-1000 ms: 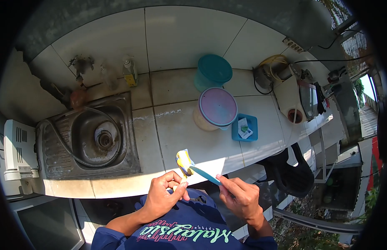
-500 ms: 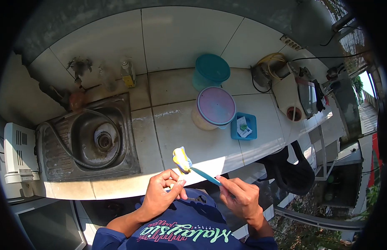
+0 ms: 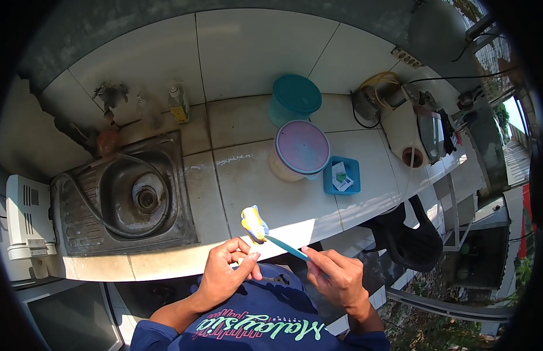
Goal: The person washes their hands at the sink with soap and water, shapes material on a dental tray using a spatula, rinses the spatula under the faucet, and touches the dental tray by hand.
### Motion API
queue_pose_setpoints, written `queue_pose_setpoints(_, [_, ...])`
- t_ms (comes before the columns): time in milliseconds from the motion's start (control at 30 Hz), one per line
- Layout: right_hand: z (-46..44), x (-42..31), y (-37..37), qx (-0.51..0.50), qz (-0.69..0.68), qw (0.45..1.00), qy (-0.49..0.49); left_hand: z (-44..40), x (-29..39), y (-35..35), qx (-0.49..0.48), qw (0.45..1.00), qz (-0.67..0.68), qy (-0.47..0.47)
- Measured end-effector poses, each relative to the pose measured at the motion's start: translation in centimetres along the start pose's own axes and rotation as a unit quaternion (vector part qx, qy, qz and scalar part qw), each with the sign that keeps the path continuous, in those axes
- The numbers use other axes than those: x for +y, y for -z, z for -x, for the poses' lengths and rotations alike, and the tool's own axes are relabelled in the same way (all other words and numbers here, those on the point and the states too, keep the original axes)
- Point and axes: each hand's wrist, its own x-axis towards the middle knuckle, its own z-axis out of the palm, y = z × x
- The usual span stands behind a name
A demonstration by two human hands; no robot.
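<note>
Above the counter's front edge is a small white, yellow and blue piece, brightly sunlit. Its lower end is by the closed fingers of my left hand, which pinch something pale, mostly hidden. My right hand grips a flat teal tool by its right end. The tool slants up and left, and its tip touches the lower right side of the colourful piece. Both hands are in front of the dark blue shirt.
A steel sink with a hose lies left. Behind the hands stand a teal-lidded tub, a purple-lidded tub and a small blue basket. A white appliance stands right, a black chair beyond the counter edge.
The colourful piece and the teal tool's tip have shifted slightly left and up. Both hands keep their holds, and the whole view has drifted a little.
</note>
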Motion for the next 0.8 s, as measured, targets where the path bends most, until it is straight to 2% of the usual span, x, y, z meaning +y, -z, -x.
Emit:
queue_pose_setpoints(400, [-0.1,0.0,-0.1,-0.001,0.002,1.0,0.002,0.0,0.1,0.0,-0.002,1.0,-0.003,0.002])
queue_pose_setpoints(533, [-0.3,0.2,-0.2,0.041,-0.02,0.999,-0.003,-0.1,0.0,0.0,-0.001,1.0,-0.006,-0.004])
queue_pose_setpoints(733, [0.6,2.4,-0.1,0.135,-0.115,0.98,-0.09,-1.4,-1.9,0.1,0.016,0.999,-0.025,0.011])
queue_pose_setpoints(800, [1.7,3.1,0.1,0.139,-0.174,0.958,-0.181,-2.0,-3.0,0.1,0.02,0.999,-0.036,0.017])
